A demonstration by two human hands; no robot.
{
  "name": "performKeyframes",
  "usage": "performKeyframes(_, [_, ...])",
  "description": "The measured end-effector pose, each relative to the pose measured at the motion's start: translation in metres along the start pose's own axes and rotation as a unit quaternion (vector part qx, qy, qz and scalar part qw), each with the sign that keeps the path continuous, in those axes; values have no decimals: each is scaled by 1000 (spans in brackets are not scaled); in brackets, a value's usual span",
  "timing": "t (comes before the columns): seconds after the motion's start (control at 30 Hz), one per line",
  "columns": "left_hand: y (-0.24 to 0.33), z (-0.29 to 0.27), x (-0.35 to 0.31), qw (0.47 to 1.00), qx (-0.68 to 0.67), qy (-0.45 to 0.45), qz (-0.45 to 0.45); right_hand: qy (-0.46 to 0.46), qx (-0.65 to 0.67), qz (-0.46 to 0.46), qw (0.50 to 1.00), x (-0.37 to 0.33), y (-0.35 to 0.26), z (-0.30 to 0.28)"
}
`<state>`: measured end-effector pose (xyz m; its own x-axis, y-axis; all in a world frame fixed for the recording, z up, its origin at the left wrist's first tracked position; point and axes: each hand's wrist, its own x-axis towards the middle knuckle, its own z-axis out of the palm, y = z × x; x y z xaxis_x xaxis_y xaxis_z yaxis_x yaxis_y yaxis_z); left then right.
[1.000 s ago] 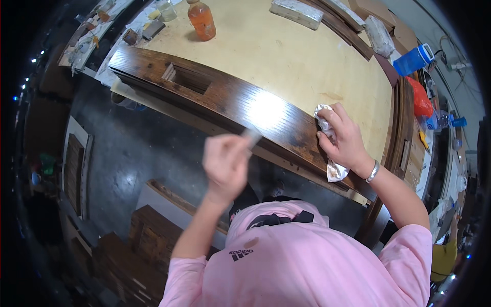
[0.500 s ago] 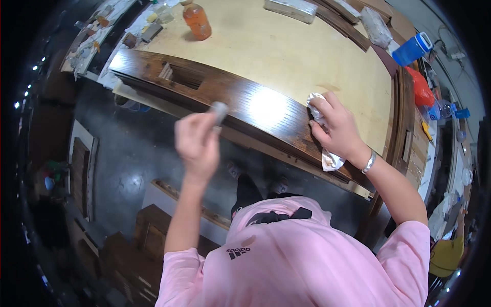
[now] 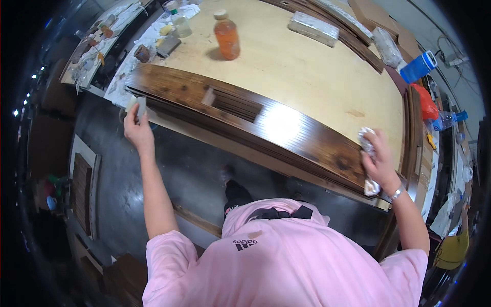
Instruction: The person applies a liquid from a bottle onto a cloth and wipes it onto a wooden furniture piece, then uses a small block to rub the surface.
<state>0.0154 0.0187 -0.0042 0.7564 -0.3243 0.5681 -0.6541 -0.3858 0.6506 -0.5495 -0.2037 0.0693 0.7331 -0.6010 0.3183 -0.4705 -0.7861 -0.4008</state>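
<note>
A long dark brown wooden board [image 3: 186,89] with a rectangular cutout lies along the near edge of the table, on top of more boards of the same kind. At its left end my left hand [image 3: 139,130] is closed on a small, flat grey pad [image 3: 141,107], held up against or just in front of the stack's near side; touching or apart, I cannot tell. My right hand [image 3: 377,161] presses a crumpled white cloth [image 3: 367,139] against the board's right end, and part of the cloth hangs below the fingers.
On the pale tabletop [image 3: 307,82] stands a bottle of orange liquid [image 3: 227,38]. A wrapped block [image 3: 313,28] lies at the back, near more dark boards. A blue bottle [image 3: 418,66] and a red bag [image 3: 422,101] sit at the right. Several small items crowd the back left corner.
My left hand has moved left with the grey pad, from the board's middle to its left end. My right hand and the cloth have slid right along the board to its right end.
</note>
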Motion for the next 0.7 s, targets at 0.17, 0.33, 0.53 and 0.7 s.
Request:
performKeyframes(0.17, [-136, 3, 83, 954, -236, -10, -182, 53, -149, 167, 973, -16, -10, 2])
performKeyframes(0.33, [-188, 57, 151, 942, -140, -156, -262, 165, -142, 249, 944, 17, -60, 30])
performKeyframes(0.53, [-269, 101, 186, 969, 58, -235, -37, 108, -162, 119, 974, 107, -162, 79])
performKeyframes(0.7, [-157, 57, 200, 982, 93, -153, -61, 134, -92, 102, 981, 171, -217, 118])
